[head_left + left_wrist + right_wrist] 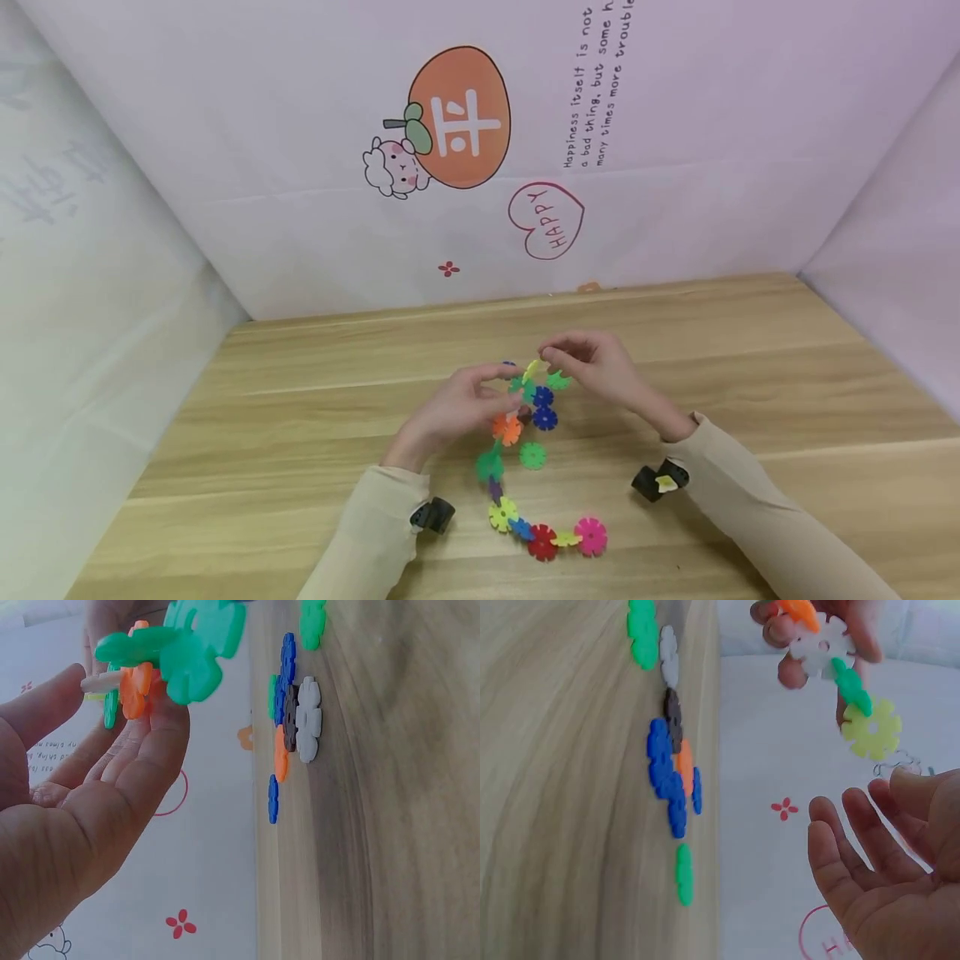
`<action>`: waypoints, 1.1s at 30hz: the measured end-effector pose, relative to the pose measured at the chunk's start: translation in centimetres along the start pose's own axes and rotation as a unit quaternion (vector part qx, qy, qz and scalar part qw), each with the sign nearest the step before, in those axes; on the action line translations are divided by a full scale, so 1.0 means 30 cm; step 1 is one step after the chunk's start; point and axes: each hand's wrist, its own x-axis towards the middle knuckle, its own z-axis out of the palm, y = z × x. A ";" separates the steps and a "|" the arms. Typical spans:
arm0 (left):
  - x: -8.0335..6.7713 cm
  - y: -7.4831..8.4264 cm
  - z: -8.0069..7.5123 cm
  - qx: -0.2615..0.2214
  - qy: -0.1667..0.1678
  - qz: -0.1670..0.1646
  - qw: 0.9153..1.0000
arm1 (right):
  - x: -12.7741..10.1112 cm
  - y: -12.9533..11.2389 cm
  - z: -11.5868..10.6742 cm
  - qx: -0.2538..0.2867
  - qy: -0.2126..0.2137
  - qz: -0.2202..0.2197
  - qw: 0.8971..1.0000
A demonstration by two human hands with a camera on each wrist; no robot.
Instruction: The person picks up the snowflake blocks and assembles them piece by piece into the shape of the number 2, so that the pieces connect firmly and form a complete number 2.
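My left hand pinches a chain of slotted plastic snowflake discs between thumb and fingers, raised over the table. At the held end are a white disc, a green disc and a yellow disc. From the hand the chain runs down past an orange disc and a green disc, then curves along to a red disc and a pink disc. Beside the yellow disc, my right hand holds nothing, its fingers loosely bent and apart from it.
Loose discs lie on the wooden table: dark blue discs, green ones, plus a grey disc and a brown disc. A printed white cloth stands behind, with white sides left and right.
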 end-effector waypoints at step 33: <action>-0.005 0.007 -0.001 0.004 -0.026 -0.020 0.999 | 0.064 0.120 -0.039 -0.188 -0.173 0.133 0.958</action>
